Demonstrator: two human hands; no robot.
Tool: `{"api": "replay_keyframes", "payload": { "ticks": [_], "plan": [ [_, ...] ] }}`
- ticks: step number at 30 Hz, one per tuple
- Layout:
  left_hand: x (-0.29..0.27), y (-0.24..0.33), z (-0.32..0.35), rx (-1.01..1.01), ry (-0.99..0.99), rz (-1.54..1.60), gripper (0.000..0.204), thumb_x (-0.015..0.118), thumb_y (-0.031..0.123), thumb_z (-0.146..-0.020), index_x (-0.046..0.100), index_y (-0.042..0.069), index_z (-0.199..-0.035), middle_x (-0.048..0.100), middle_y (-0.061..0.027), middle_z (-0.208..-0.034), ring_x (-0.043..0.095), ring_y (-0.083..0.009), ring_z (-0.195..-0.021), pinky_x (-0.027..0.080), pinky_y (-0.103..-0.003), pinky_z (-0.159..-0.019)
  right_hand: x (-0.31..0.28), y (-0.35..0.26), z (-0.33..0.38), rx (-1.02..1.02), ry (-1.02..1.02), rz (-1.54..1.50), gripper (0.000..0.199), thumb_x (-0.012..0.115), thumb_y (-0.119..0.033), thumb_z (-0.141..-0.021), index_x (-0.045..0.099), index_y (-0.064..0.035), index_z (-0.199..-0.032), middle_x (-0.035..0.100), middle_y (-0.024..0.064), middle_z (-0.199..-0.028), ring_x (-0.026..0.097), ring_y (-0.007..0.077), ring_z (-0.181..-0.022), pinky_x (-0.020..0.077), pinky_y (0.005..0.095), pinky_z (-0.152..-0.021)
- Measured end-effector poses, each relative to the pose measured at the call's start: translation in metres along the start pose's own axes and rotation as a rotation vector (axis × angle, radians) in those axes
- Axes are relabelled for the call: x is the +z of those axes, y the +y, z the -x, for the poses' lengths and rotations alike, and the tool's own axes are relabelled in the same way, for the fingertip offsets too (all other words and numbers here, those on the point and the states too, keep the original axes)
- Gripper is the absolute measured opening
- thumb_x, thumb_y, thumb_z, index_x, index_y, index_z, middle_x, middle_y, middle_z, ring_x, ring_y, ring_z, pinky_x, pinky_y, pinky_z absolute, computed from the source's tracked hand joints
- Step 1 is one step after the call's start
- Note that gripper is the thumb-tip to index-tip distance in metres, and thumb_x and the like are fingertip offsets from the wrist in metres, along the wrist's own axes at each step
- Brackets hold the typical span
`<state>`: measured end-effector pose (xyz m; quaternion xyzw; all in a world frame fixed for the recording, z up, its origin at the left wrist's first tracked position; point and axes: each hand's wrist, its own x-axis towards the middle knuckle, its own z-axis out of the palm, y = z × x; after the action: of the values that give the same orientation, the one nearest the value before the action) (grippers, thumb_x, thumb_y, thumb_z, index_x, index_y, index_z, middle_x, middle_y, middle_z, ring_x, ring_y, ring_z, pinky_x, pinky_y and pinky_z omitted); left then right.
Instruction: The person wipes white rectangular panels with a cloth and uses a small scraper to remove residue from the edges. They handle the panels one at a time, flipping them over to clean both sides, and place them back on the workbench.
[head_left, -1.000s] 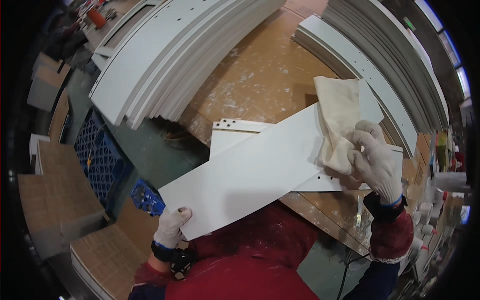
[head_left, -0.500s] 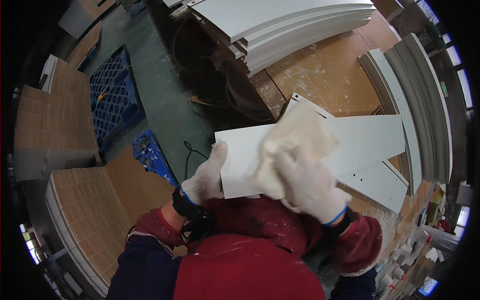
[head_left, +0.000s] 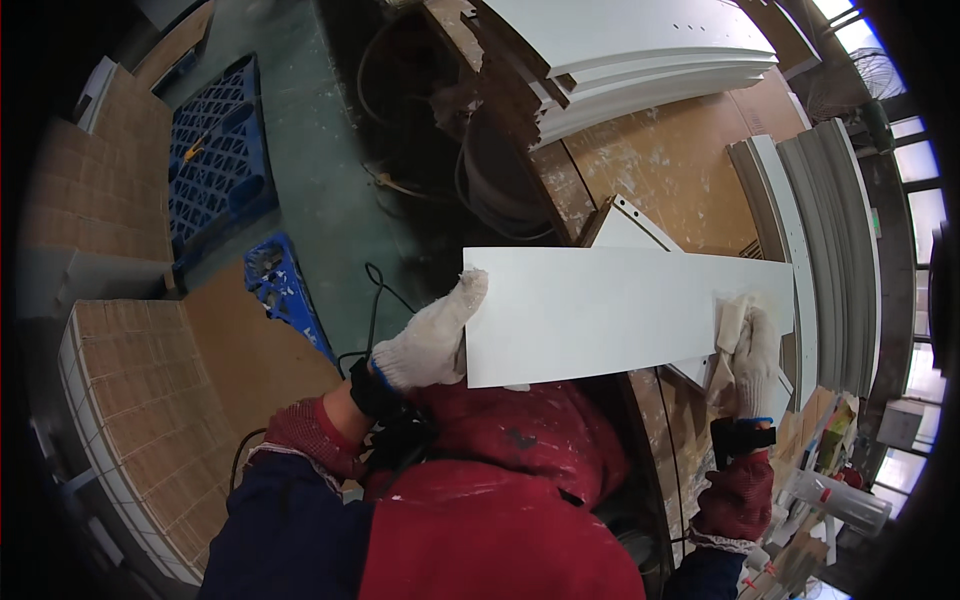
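A long white board (head_left: 600, 310) lies across in front of me, its near left end reaching past the table edge. Gripping that left end is my left hand (head_left: 435, 330) in a white knit glove, the thumb on the top face and the other fingers underneath. Toward the board's right end, my gloved right hand (head_left: 757, 365) presses a cream cloth (head_left: 730, 335) to the surface, fingers closed around it. Beneath the white board lies another white panel (head_left: 630, 225) with holes near its end, set at an angle and mostly covered.
Stacked white panels (head_left: 640, 50) stand at the back of the brown table (head_left: 660, 150). More boards (head_left: 830, 250) stand in a row at the right. Blue plastic pallets (head_left: 220, 150) and brown stacks (head_left: 140, 420) are at the left. Bottles and tools (head_left: 830, 500) crowd the lower right.
My right hand has slid the cloth from the board's left-middle part to its right end. The left hand keeps its grip on the left end. The view has shifted slightly.
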<state>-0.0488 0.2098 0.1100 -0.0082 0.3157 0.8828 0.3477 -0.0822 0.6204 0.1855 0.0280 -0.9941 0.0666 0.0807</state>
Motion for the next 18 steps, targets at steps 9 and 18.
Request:
{"api": "replay_keyframes", "payload": {
  "ticks": [9, 18],
  "plan": [
    [0.039, 0.023, -0.002, -0.020, 0.134, 0.541, 0.055, 0.043, 0.044, -0.091, 0.046, 0.006, -0.131, 0.053, -0.0116, -0.125, 0.051, -0.0230, -0.109, 0.041, -0.037, -0.094, 0.023, -0.277, 0.043, -0.860, -0.373, -0.025, 0.043, 0.064, -0.025, -0.077, 0.053, -0.0121, -0.116, 0.057, 0.0101, -0.097, 0.064, 0.0277, -0.076, 0.0533, 0.0377, -0.066],
    [-0.016, -0.010, 0.006, -0.003, -0.139, 0.503, 0.065, 0.057, 0.039, -0.090, 0.039, 0.000, -0.139, 0.050, -0.0163, -0.133, 0.053, -0.0311, -0.119, 0.045, -0.049, -0.099, -0.043, -0.175, 0.002, 0.298, -0.374, -1.088, 0.028, 0.046, -0.014, -0.097, 0.053, 0.0020, -0.120, 0.062, 0.0089, -0.096, 0.060, 0.0160, -0.088, 0.0498, 0.0294, -0.076]
  ]
}}
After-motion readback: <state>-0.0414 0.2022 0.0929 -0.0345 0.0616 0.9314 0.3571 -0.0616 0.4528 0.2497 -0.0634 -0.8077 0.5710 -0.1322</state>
